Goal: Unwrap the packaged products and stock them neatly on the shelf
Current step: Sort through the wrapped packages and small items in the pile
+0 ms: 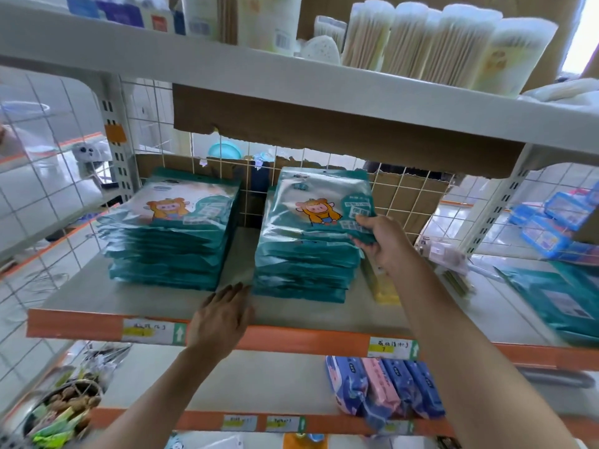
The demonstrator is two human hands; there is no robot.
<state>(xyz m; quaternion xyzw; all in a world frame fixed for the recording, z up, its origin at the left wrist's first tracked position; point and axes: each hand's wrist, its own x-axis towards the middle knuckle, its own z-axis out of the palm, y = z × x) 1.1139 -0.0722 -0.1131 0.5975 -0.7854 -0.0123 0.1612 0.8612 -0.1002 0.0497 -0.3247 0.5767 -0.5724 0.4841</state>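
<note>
Two stacks of flat teal packets with a cartoon animal print stand on the middle shelf (pixel 149 306). The left stack (pixel 168 228) sits apart from both hands. My right hand (pixel 377 241) grips the right edge of the top packets of the right stack (pixel 311 234), thumb on top and fingers underneath. My left hand (pixel 223 314) lies flat with straight fingers at the lower left corner of that right stack, fingertips touching its side.
A yellow pack (pixel 382 286) stands right of the right stack. More teal packets (pixel 557 299) lie far right. Blue and pink pouches (pixel 382 388) sit on the shelf below. Cotton swab tubs (pixel 447 43) fill the shelf above; a wire grid (pixel 405 189) backs the shelf.
</note>
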